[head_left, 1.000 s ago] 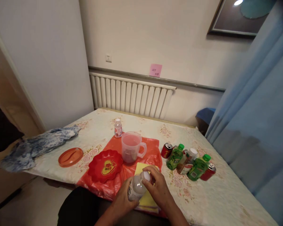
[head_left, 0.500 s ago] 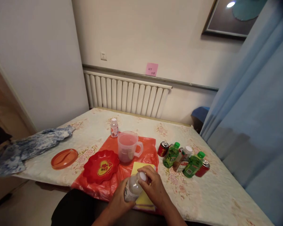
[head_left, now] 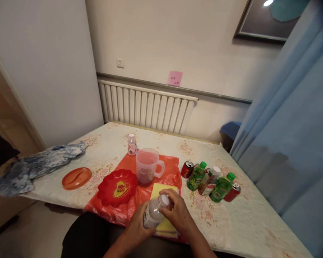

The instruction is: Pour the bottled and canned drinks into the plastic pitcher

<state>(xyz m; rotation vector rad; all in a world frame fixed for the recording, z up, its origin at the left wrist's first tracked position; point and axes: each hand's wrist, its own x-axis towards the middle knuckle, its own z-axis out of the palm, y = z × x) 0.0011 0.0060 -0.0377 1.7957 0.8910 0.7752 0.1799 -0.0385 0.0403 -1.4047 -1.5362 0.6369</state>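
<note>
Over the table's near edge I hold a small clear bottle (head_left: 152,213) with a white cap, tilted away from me. My left hand (head_left: 136,225) is wrapped round its lower body. The fingers of my right hand (head_left: 177,213) are closed round the cap. Under the bottle lies a yellow cloth (head_left: 164,190) on a red plastic sheet (head_left: 129,209). A clear measuring jug (head_left: 148,166) of pink liquid stands just beyond, with a red heart-patterned dish (head_left: 117,186) to its left.
A small pink-labelled bottle (head_left: 131,144) stands behind the jug. Green-capped bottles (head_left: 196,175) and red cans (head_left: 187,169) cluster at the right. An orange lid (head_left: 76,177) and a blue patterned cloth (head_left: 34,166) lie left. A radiator (head_left: 148,109) lines the far wall; a blue curtain (head_left: 293,136) hangs right.
My hands and the bottle stay in the same hold. Only the view has shifted slightly.
</note>
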